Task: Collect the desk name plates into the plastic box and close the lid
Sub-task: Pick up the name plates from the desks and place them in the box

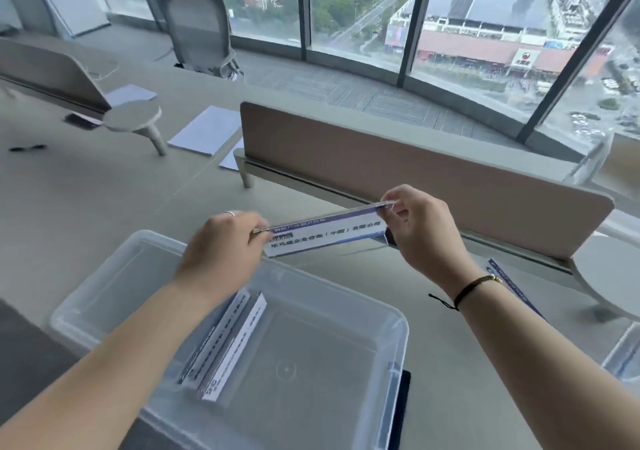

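While the box stands lidless on the desk, its right half is left bare beside two plates lying inside. A divider stands behind. Above the box, a plate is pinched endwise by both hands, long axis left-right.

white name plate with blue border, clear plastic box, brown divider

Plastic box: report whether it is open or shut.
Open: the plastic box has no lid on; name plates lie visible inside.
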### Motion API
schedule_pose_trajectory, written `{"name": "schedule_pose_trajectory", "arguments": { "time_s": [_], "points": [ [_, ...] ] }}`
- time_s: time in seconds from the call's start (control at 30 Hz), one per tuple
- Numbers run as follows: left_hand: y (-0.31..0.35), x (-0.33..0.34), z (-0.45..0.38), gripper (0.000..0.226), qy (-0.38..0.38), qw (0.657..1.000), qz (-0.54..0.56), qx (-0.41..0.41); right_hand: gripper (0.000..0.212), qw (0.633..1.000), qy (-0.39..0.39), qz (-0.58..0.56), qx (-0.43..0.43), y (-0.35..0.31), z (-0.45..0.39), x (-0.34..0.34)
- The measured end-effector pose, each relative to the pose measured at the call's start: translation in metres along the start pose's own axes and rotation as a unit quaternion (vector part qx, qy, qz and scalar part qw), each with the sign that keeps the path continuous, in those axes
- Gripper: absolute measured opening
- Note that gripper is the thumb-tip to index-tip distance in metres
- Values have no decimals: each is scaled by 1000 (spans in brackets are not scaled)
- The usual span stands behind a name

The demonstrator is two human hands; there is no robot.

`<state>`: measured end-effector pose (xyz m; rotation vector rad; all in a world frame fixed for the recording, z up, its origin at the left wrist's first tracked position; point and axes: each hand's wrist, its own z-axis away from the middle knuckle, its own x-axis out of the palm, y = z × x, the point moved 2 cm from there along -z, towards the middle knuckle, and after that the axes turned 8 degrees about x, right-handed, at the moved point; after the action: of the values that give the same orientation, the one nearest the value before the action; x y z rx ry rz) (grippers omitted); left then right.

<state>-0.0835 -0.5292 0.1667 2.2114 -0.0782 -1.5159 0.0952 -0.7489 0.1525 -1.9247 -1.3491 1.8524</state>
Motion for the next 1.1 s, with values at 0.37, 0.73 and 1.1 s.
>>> {"name": "schedule_pose_trajectory", "arguments": {
  "time_s": [0.37,0.73,1.1],
  "points": [
    [-21,-11,144,14,-41,986,29,-159,8,978,-198,15,-60,-30,49,61],
    [-25,77,198,27,-248,944,-1,-217,10,930,-345,123,-43,4,65,148],
    [-39,103,192,14,-387,892,-126,-198,17,925,-353,139,15,19,85,214]
  ]
}}
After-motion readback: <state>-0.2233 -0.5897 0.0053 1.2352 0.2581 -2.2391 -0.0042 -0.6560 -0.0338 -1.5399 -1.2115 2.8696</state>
